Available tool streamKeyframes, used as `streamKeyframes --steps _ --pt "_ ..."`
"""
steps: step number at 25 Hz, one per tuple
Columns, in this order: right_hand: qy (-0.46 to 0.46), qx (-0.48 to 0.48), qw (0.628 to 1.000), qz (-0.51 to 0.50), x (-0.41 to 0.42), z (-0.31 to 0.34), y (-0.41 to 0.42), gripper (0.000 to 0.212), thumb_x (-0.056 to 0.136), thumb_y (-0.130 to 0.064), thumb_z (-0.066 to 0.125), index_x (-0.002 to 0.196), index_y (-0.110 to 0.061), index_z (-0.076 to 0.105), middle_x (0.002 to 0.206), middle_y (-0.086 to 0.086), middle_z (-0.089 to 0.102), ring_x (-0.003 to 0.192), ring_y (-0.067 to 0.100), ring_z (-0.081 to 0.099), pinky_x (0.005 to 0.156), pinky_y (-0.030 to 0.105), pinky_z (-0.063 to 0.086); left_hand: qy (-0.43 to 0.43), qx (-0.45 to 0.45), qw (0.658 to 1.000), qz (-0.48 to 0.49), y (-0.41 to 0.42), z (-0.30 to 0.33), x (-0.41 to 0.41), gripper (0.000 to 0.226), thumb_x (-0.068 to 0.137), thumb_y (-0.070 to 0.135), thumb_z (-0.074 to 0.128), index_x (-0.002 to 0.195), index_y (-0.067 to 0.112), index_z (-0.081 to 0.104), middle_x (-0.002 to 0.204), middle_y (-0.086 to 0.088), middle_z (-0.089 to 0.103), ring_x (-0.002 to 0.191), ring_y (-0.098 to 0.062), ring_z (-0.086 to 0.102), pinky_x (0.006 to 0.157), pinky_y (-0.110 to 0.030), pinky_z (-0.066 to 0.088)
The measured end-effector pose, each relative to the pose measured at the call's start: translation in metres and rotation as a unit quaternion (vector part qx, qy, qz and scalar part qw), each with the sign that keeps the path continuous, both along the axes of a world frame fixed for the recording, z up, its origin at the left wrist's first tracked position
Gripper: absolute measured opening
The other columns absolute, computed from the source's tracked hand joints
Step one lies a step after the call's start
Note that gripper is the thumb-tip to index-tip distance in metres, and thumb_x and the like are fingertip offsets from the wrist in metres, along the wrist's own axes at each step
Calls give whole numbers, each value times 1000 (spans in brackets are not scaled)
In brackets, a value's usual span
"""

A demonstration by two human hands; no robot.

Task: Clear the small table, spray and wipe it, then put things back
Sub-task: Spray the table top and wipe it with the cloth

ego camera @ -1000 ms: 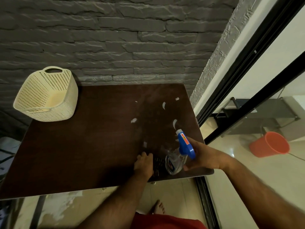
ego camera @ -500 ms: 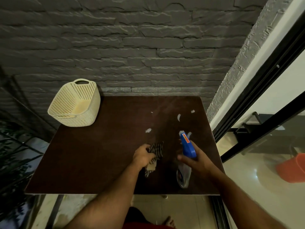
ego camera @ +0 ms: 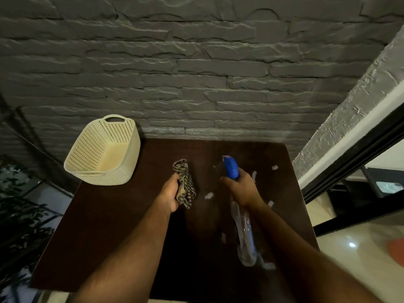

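Against the grey brick wall: small table (ego camera: 122,237), dark top, pale scraps (ego camera: 208,195) scattered on it.
Back-left corner: cream basket (ego camera: 105,154), not yet cleared.
Progress: spraying stage; wiping and putting back remain.
Right hand (ego camera: 241,186): fingers gripping spray bottle (ego camera: 244,232), nozzle pointing away.
Left hand (ego camera: 169,193): fingers closed around striped cloth (ego camera: 185,184), raised over table centre.

We see a dim scene, lit mainly from the bright tiled floor (ego camera: 354,243) at right, where a glare spot shines. The brick wall (ego camera: 196,73) bows with wide-angle distortion, and the left edge sinks into shadow.
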State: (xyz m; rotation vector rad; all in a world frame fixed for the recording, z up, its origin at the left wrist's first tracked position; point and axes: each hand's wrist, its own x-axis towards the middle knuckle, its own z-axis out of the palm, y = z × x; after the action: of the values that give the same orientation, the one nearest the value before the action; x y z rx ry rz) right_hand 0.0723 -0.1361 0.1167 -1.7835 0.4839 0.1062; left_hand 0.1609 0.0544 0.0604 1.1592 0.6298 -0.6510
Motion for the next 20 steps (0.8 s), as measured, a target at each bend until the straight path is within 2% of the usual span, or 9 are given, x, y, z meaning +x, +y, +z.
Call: streamKeyframes --steps 2,5,9,12,14,17,20 --pt "11 21 1000 -12 34 -7 -4 17 85 -22 65 98 -24 55 87 6 65 73 19 63 73 39 58 -5 -15 1000 3 7 -14 39 49 93 52 50 115 11 64 109 -15 69 99 -30 66 83 -42 54" --pt "20 49 998 -36 72 -19 -20 20 85 -17 64 103 -16 55 84 7 63 68 18 61 62 30 55 -33 54 998 -28 8 -37 92 62 78 66 60 111 14 64 105 -12 72 99 -29 68 92 -45 52" --pt "41 29 998 -48 100 -39 -47 18 85 -19 64 99 -14 55 79 9 61 66 21 59 65 37 54 -63 120 990 -34 -11 -51 138 52 78 54 70 108 12 64 99 -9 73 91 -26 70 84 -41 56" --pt "52 17 997 -53 115 -46 -70 14 85 -19 63 95 -14 55 75 8 60 63 21 58 63 37 53 -111 171 977 -56 -39 -65 163 40 83 46 68 107 15 63 100 -6 71 92 -23 68 87 -41 54" --pt "58 20 997 -44 119 -48 -89 9 87 -17 61 93 -14 54 71 6 59 59 19 57 57 33 51 -153 218 961 -69 -55 -79 174 32 87 43 64 106 17 65 95 -2 69 90 -19 65 86 -37 53" --pt "80 28 995 -58 114 -52 -121 13 89 -19 59 98 -14 52 76 9 60 62 21 58 58 33 51 -204 294 930 -82 -69 -95 190 21 90 41 59 87 21 66 71 1 61 72 -20 57 70 -33 46" --pt "97 23 994 -39 102 -61 -150 18 88 -20 59 103 -11 53 71 9 60 59 22 58 58 35 52 -219 381 893 -93 -79 -115 202 25 91 42 55 83 21 64 75 -3 65 74 -25 62 73 -37 50"
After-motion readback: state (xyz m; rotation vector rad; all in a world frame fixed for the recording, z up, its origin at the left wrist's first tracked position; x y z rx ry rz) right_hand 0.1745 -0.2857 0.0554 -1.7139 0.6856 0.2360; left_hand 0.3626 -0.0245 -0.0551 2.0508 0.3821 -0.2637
